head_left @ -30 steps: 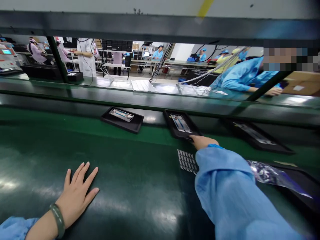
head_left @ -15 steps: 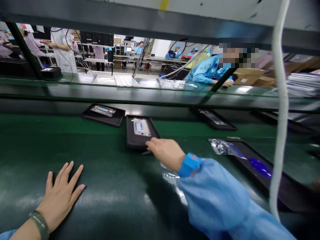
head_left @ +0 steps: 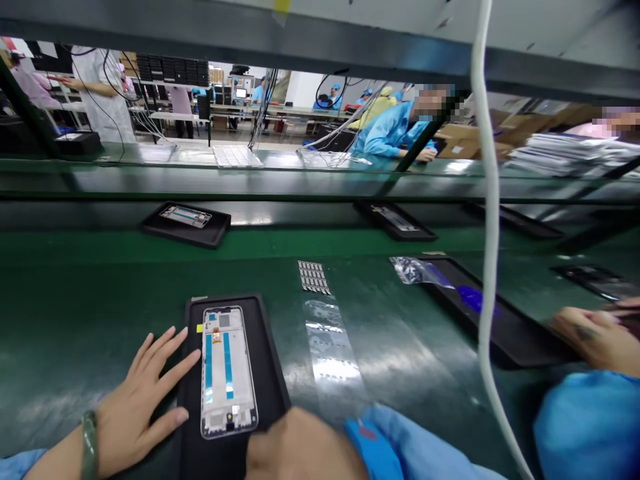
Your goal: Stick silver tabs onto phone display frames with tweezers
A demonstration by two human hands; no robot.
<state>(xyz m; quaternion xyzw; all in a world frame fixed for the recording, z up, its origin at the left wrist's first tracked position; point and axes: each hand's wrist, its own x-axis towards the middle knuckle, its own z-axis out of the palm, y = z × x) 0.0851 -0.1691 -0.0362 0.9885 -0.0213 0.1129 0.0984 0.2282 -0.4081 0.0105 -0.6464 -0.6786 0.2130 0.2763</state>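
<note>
In front of me lies a shallow black tray [head_left: 267, 380] holding a silver phone frame [head_left: 243, 373] with two blue strips and a small orange flex piece. My left hand [head_left: 137, 407], with a green bangle at the wrist, is open; its spread fingers rest against the tray's left side. My right hand [head_left: 303, 447], blurred at the bottom edge, is curled over the tray's near right edge; its fingertips are hidden. Beyond it a clear plastic strip [head_left: 333, 347] lies on the green surface, a sheet of small metallic pieces [head_left: 314, 277] at its far end.
More black trays with phone frames stand behind, one [head_left: 215, 233] at left and another [head_left: 425, 233] at right. A larger tray [head_left: 505, 333] holds a purple item and clear film. A co-worker's hand [head_left: 600, 340] is at right. A white cable [head_left: 487, 200] hangs in front.
My right hand has drawn the black tray from the back toward me, beside my left hand. The plastic strip and metallic pieces are now uncovered. The camera view has shifted right.
</note>
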